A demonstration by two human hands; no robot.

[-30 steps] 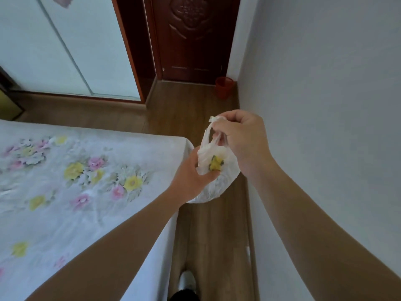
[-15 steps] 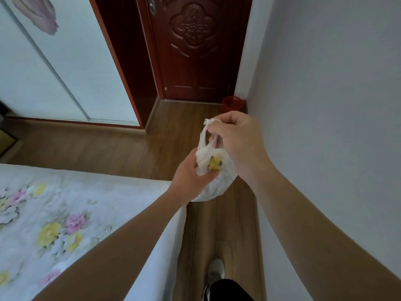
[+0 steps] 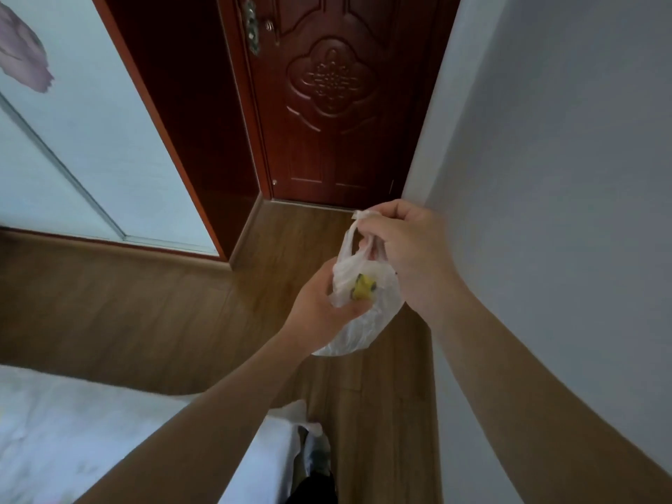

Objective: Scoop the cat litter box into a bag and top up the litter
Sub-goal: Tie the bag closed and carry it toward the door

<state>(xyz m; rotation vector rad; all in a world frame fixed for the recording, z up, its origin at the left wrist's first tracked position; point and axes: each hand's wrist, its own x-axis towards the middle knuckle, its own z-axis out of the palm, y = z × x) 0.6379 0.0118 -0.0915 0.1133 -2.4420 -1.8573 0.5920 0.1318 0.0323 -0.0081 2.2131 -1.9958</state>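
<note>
Head view: right hand (image 3: pixel 411 249) pinches handles of a bulging white bag (image 3: pixel 365 327), left hand (image 3: pixel 318 303) grips its side.

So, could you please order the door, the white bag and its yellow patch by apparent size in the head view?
1. door
2. white bag
3. yellow patch
The door, though farthest, clearly looks largest.

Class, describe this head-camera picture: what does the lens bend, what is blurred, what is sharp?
Head view: the wide-angle lens bows the door and wall edge; light is soft, without glare; the bed looks blurred; the bag, left hand and right hand are fairly sharp.
</note>
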